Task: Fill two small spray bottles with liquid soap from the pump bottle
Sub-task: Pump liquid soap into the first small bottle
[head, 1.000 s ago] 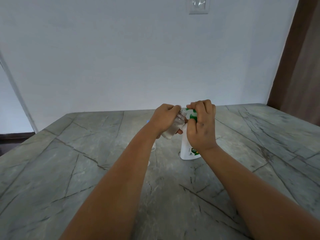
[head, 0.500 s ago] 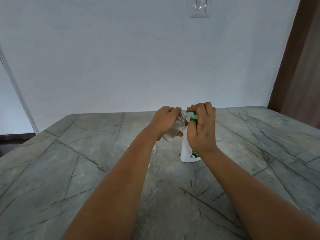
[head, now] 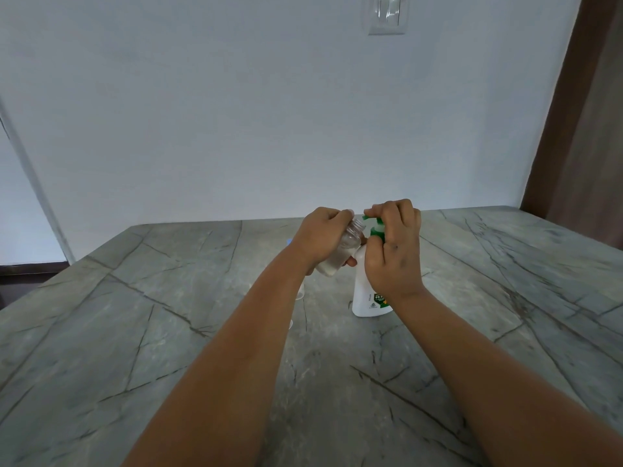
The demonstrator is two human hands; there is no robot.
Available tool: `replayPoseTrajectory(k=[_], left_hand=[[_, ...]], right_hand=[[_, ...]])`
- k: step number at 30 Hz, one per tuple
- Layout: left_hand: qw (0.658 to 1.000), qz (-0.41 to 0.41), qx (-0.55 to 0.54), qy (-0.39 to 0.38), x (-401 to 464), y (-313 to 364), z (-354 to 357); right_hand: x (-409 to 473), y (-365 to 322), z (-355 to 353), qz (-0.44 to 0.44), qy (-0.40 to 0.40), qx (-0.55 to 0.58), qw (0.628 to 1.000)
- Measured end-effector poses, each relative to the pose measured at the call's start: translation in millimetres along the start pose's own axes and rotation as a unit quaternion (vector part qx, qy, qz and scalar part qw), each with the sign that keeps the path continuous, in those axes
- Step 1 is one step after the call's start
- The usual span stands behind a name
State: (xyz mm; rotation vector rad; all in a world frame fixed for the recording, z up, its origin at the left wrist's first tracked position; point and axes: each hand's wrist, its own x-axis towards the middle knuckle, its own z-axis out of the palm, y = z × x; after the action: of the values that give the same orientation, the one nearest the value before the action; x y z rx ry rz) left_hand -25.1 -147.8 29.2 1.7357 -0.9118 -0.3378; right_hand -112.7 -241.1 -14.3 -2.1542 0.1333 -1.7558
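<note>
the left hand (head: 320, 239) grips a tilted spray bottle (head: 340, 252), its open mouth just beside the green nozzle of the pump bottle (head: 367, 294), whose head the right hand (head: 392, 251) fingers curl over.

table (head: 135, 332): grey marble top, dark veins | wall (head: 236, 129): plain white | light switch (head: 386, 15): on wall | brown door (head: 590, 129): right

The upper body of the pump bottle (head: 365, 298) is being covered by the right hand (head: 392, 254); its label print is too small to be read. Left of the pump bottle, two clear items are being hidden almost wholly by the left forearm (head: 236, 332). A wall switch (head: 387, 14) is being cropped by the top edge.
</note>
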Motion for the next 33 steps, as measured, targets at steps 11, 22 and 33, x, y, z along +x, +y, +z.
replayPoseTrajectory(k=[11, 22, 33], left_hand=[[1.000, 0.002, -0.011, -0.006, -1.4, 1.1, -0.3], [1.000, 0.003, -0.007, -0.006, -0.4, 0.3, -0.4], [1.000, 0.005, -0.009, -0.005, 1.1, -0.9, -0.2]], right_hand=[[-2.3, 1.2, 1.0, -0.003, 0.003, 0.002, 1.000], [1.0, 3.1, 2.6, 0.004, 0.023, 0.012, 1.000], [0.3, 3.2, 1.8, -0.001, 0.009, 0.004, 1.000]])
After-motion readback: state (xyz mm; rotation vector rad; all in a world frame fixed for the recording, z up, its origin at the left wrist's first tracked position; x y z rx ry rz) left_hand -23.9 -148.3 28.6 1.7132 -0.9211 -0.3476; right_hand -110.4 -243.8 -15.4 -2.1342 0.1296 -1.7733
